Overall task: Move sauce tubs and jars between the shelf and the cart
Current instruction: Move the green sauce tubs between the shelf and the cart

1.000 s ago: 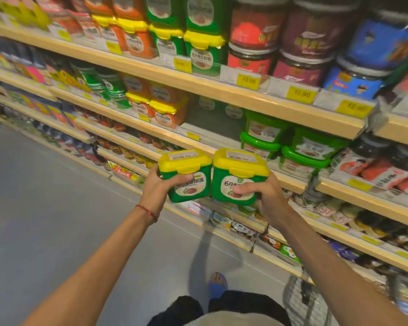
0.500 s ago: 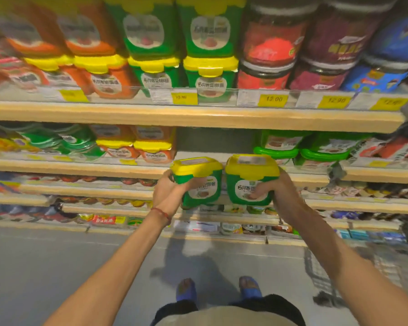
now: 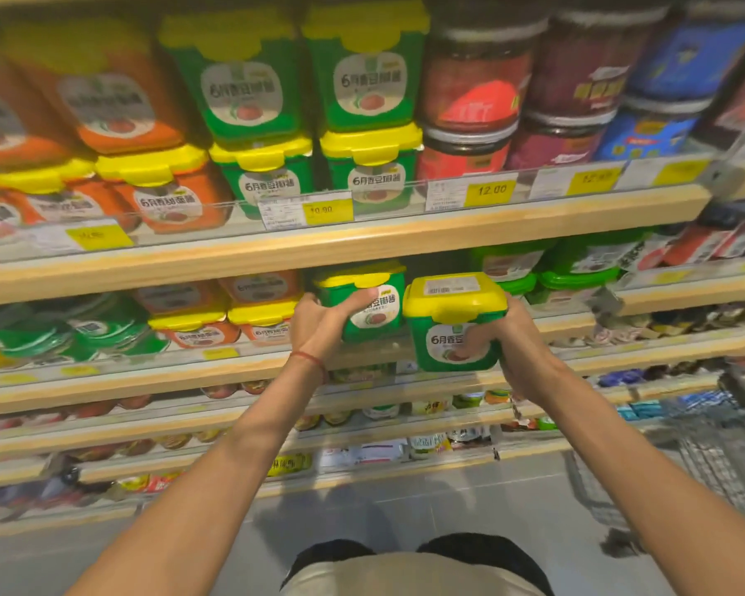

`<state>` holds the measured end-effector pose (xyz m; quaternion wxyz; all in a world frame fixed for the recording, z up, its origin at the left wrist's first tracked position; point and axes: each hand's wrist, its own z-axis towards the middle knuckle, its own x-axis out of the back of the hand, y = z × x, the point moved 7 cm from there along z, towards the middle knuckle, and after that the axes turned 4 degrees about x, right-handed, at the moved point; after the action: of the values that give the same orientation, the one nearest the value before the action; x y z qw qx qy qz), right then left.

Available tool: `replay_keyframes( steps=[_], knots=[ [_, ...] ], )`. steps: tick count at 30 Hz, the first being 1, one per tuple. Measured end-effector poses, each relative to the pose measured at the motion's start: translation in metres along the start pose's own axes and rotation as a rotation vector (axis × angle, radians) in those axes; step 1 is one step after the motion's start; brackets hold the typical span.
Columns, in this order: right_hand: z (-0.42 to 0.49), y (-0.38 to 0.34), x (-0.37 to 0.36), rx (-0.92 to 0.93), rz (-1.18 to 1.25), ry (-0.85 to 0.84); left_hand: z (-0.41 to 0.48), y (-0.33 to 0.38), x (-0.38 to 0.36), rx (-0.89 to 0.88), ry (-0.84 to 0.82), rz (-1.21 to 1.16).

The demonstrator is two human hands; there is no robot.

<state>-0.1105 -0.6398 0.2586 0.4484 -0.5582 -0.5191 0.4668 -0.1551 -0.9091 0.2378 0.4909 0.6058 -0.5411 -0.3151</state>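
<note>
I hold two green sauce tubs with yellow lids, one in each hand. My left hand (image 3: 319,326) grips the left tub (image 3: 373,301), which sits inside the gap on the second shelf (image 3: 233,382), between the orange tubs and the green-lidded tubs. My right hand (image 3: 515,352) grips the right tub (image 3: 452,322) from its right side; this tub is nearer to me, in front of the shelf edge and a little lower. The wire cart (image 3: 723,458) stands at the lower right, partly cut off by the frame.
The top shelf (image 3: 362,238) carries stacked green and orange tubs (image 3: 164,195) with yellow lids, and dark-lidded jars (image 3: 469,114) at the right. Green-lidded tubs (image 3: 577,273) fill the second shelf's right part. Lower shelves hold small jars and packets. Grey floor lies below.
Both hands have moved forward and up toward the second shelf. The left tub has gone into the shelf gap; the right tub trails just outside it. My view has closed in on the shelves.
</note>
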Motion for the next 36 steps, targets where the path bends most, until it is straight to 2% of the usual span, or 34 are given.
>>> replay_keyframes(
  steps=[11, 16, 23, 36],
  knots=[
    [0.017, 0.013, -0.006, 0.016, 0.038, 0.042, 0.02, -0.004, -0.018, -0.032, -0.015, 0.17],
    [0.024, 0.018, -0.009, 0.001, 0.071, 0.043, 0.03, -0.008, -0.023, 0.057, -0.111, 0.185],
    [0.027, 0.021, -0.011, -0.01, 0.111, 0.036, 0.034, -0.009, -0.023, 0.043, -0.226, 0.302],
    [0.024, 0.03, -0.021, -0.026, 0.13, 0.038, 0.025, -0.011, -0.018, -0.122, -0.066, 0.345]
  ],
)
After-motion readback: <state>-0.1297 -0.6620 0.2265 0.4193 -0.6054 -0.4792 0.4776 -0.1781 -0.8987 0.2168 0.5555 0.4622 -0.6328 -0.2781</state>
